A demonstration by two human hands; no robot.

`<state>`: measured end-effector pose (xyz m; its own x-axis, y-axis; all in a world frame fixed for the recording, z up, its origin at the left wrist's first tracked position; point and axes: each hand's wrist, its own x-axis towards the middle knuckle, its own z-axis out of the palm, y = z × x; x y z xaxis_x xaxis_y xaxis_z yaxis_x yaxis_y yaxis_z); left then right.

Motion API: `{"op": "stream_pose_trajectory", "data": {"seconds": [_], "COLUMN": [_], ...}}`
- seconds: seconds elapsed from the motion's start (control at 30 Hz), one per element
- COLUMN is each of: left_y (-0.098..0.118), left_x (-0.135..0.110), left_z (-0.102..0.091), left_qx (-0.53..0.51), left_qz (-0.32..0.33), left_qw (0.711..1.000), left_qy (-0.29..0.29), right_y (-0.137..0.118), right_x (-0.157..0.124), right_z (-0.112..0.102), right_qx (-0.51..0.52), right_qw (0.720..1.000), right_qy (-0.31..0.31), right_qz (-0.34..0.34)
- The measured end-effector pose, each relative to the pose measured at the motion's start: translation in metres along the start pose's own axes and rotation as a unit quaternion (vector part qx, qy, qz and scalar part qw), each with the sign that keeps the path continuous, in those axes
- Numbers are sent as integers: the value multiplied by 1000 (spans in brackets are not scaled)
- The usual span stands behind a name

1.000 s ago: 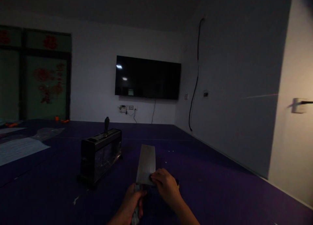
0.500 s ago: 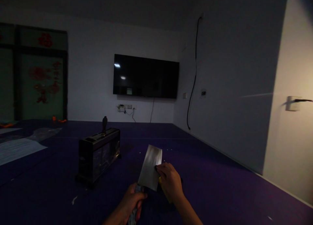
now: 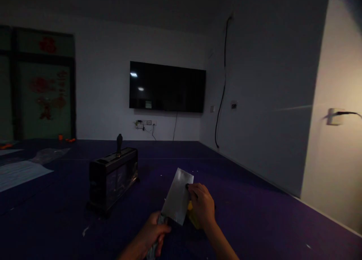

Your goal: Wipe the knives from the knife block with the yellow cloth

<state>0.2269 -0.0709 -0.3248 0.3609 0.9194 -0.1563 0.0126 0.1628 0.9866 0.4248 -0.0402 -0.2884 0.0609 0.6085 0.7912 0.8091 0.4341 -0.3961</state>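
My left hand point(image 3: 154, 231) is wrapped round the grey handle of a cleaver point(image 3: 177, 198), whose broad blade points away from me and leans to the right. Against the blade's right edge, my right hand point(image 3: 202, 205) pinches a small black piece point(image 3: 187, 186); only its tip shows past the fingers, so its kind cannot be told. Partly hidden under that hand and wrist is a yellow object point(image 3: 194, 216), which lies close to the blade's lower right corner. I cannot make out whether the right hand touches the yellow object.
A black box-shaped device point(image 3: 113, 181) with a dark upright handle point(image 3: 119, 145) on top stands to the left on the purple surface point(image 3: 254, 214). Paper sheets point(image 3: 22, 173) and clear plastic point(image 3: 51, 154) lie farther left. A television point(image 3: 166, 88) hangs on the far wall.
The cleaver's blade has swung slightly to the right, and my right hand has shifted right with it. The grip of my left hand looks the same. The view has turned a little.
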Motion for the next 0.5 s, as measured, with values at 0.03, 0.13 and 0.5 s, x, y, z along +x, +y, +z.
{"op": "stream_pose_trajectory", "data": {"seconds": [0.03, 0.13, 0.5], "left_y": [0, 0, -3], "left_x": [0, 0, 1], "left_z": [0, -1, -2], "left_qx": [2, 1, 31], "left_qz": [0, 2, -9], "left_qw": [1000, 1000, 999], "left_qy": [-6, -25, -27], "right_y": [1, 5, 16], "right_x": [1, 2, 5], "right_z": [-1, -3, -8], "right_qx": [-2, -10, -23], "right_qw": [1000, 1000, 998], "right_qy": [5, 20, 38], "right_qz": [3, 18, 53]}}
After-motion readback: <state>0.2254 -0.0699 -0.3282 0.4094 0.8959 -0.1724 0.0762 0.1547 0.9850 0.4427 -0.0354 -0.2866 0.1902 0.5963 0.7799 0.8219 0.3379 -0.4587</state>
